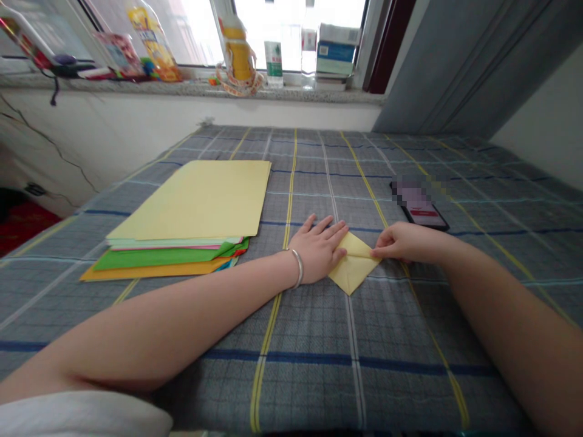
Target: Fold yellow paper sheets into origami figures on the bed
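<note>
A small folded piece of yellow paper point(354, 267) lies on the checked cloth, one corner pointing toward me, with crease lines across it. My left hand point(319, 249), with a silver bangle at the wrist, rests flat with fingers spread, covering the paper's left part. At the paper's right corner, my right hand point(395, 241) pinches the edge between thumb and forefinger. The paper's left corner is hidden under my left hand.
A stack of coloured paper point(204, 200), yellow on top, lies to the left. A phone point(421, 209) rests beyond my right hand. Bottles, a tube point(274, 64) and boxes point(337, 51) line the windowsill behind the checked cloth point(310, 388).
</note>
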